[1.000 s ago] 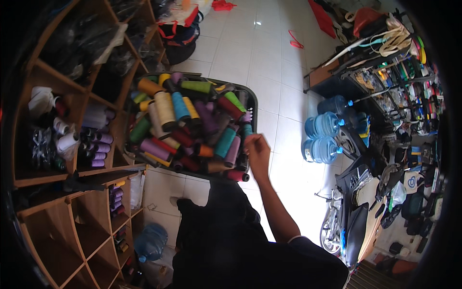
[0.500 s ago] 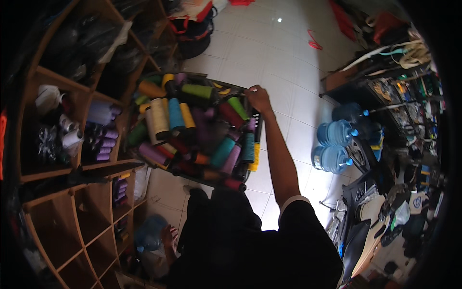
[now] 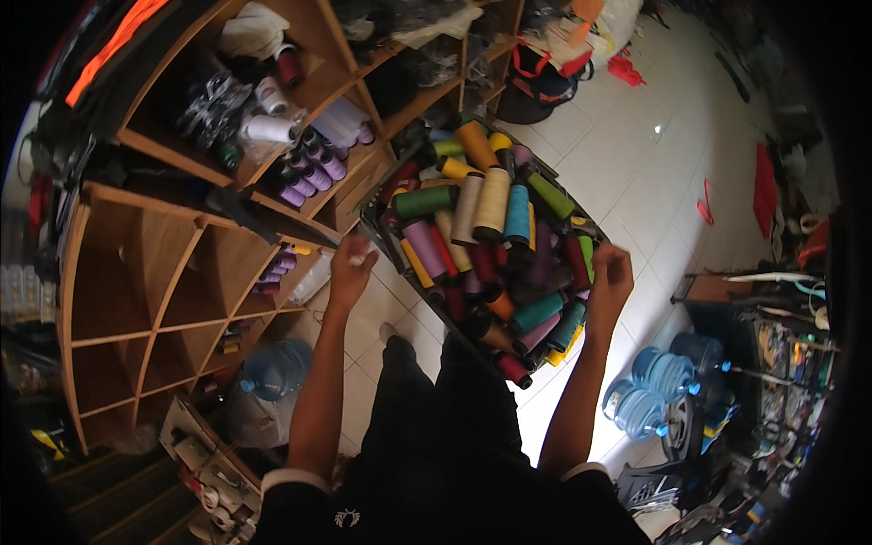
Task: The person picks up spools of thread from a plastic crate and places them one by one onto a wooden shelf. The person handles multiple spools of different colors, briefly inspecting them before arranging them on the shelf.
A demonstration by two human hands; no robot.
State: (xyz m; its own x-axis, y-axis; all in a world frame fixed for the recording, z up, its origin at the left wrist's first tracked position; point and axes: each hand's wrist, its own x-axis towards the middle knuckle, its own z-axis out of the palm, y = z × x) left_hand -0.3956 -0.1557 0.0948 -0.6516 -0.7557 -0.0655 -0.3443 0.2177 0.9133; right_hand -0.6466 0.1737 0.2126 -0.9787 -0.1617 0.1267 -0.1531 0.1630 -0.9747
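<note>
A dark crate (image 3: pixel 389 243) in front of me is heaped with thread cones, among them a cream cone (image 3: pixel 491 204), a blue cone (image 3: pixel 517 216), a dark green cone (image 3: pixel 425 202) and a purple cone (image 3: pixel 423 250). My right hand (image 3: pixel 612 271) is closed at the crate's right rim; its fingertips are partly hidden. Just off the crate's left corner, my left hand (image 3: pixel 351 271) is raised with thumb and fingers apart. Nothing shows in it, and it appears not to touch the crate.
Wooden cubby shelves (image 3: pixel 145 331) stand on the left, some holding purple thread cones (image 3: pixel 313 173). A blue water jug (image 3: pixel 277 368) sits by the lower shelf. More water jugs (image 3: pixel 663 374) and a cluttered rack (image 3: pixel 781 363) are at right. A black bag (image 3: pixel 545 86) lies beyond the crate.
My left hand has risen from low beside my leg to near the crate's left corner. The view has turned, so crate and shelves appear farther right. My right hand stays at the crate's rim.
</note>
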